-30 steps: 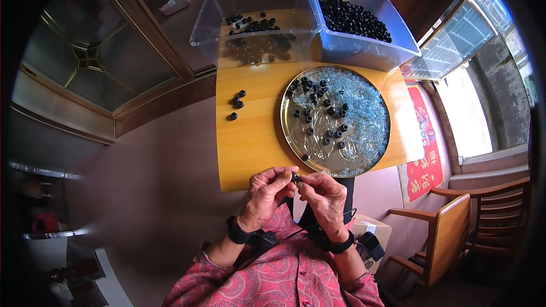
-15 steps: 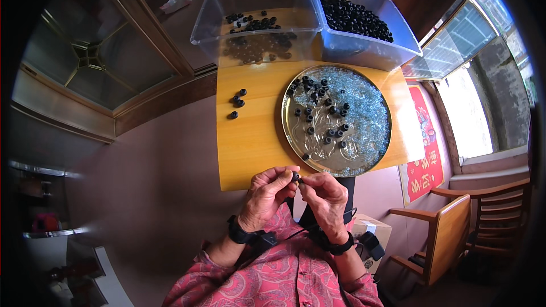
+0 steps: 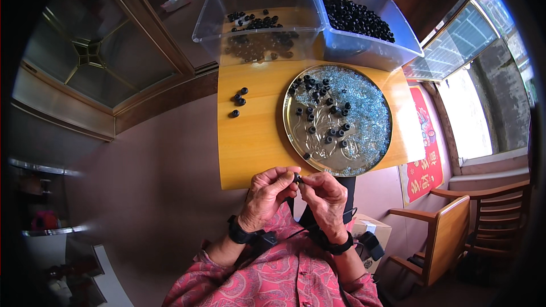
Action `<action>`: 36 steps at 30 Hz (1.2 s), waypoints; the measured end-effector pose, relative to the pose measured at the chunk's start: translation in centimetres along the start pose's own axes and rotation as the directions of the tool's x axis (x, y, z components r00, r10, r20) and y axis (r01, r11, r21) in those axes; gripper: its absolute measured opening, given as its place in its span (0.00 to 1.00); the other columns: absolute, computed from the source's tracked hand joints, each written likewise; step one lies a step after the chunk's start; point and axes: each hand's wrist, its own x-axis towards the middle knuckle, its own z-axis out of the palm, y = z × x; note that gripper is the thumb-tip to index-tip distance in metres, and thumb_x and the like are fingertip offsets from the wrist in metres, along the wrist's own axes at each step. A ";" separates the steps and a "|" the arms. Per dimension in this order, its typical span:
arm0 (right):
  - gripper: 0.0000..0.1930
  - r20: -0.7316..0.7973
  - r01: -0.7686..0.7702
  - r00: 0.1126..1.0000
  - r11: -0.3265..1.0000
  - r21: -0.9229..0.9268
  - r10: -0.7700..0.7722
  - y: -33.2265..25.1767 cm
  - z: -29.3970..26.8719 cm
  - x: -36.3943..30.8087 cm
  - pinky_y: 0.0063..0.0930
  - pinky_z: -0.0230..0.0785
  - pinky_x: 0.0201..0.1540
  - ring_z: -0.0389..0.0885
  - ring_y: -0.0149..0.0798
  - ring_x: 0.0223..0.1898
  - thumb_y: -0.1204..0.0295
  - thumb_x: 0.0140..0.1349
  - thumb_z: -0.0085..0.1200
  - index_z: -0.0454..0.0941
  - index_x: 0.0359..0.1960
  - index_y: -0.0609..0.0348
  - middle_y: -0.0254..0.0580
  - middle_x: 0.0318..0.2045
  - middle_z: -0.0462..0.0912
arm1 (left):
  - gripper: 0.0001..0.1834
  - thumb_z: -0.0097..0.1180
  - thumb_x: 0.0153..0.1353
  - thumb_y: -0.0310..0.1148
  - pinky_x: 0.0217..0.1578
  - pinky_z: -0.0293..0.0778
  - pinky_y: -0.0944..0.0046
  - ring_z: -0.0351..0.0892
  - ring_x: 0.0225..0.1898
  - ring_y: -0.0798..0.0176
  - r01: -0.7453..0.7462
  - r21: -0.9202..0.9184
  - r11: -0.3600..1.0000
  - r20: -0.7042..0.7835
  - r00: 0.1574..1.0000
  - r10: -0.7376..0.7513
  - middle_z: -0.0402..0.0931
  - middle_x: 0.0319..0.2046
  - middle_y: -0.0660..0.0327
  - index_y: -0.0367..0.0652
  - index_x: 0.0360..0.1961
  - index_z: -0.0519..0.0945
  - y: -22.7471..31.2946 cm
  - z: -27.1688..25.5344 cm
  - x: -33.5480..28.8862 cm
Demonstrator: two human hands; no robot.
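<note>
- Yellow-brown, smooth wood-grain table (image 3: 250, 148): glossy, catching window light at its right side; both hands work at its near edge.
- Clear rectangular plastic bin (image 3: 256, 34) at the far left, thin-walled, holding a sparse layer of black pieces. Bluish translucent rectangular plastic bin (image 3: 369, 52) at its right, heaped with more.
- Round, shiny metal tray (image 3: 297, 136) with a raised rim and embossed floor; lies beyond the hands, up and slightly right, nearer the right hand.
- Left hand (image 3: 267, 190) and right hand (image 3: 327, 196), bare, tips meeting. Left grip: thumb and fingers pinched on the held piece. Right grip: fingertips closed on it from the right.
- Glassy, pale-blue granular bits (image 3: 369, 122) spread over the tray's right side; grains too fine to resolve.
- Loose black barrel-shaped pieces (image 3: 331, 132), some showing round openings, on the tray's bare metal; four rounded black pieces (image 3: 242, 102) on the table, left.
- Small black rounded held piece (image 3: 297, 177): directly between both sets of fingertips, just short of the tray's near rim. Long axis: cannot tell, mostly covered.
</note>
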 end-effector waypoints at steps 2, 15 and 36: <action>0.06 -0.011 0.013 1.000 1.000 -0.008 -0.013 -0.1 0.1 -0.1 0.17 0.71 0.29 0.79 0.23 0.27 0.84 0.54 0.62 0.80 0.32 0.65 0.36 0.29 0.81 | 0.11 0.56 0.68 0.30 0.34 0.77 0.73 0.79 0.31 0.73 -0.001 -0.001 1.000 -0.003 1.000 0.001 0.81 0.32 0.63 0.37 0.49 0.81 0.0 0.0 -0.1; 0.04 -0.008 0.039 0.999 0.998 -0.050 -0.040 -0.6 0.5 -0.2 0.17 0.70 0.32 0.78 0.23 0.31 0.86 0.55 0.61 0.80 0.32 0.69 0.35 0.29 0.81 | 0.10 0.58 0.67 0.30 0.35 0.76 0.72 0.78 0.30 0.72 -0.132 0.319 0.939 0.018 0.991 0.133 0.79 0.29 0.64 0.36 0.46 0.83 0.3 0.0 -0.4; 0.04 -0.042 0.335 0.911 0.796 -0.505 -0.410 4.0 -1.2 6.9 0.37 0.74 0.31 0.81 0.46 0.32 0.78 0.55 0.62 0.80 0.31 0.58 0.41 0.30 0.80 | 0.06 0.57 0.63 0.23 0.33 0.79 0.58 0.83 0.32 0.51 -0.501 0.845 0.189 0.365 0.797 0.481 0.79 0.32 0.51 0.35 0.39 0.83 0.8 2.8 8.5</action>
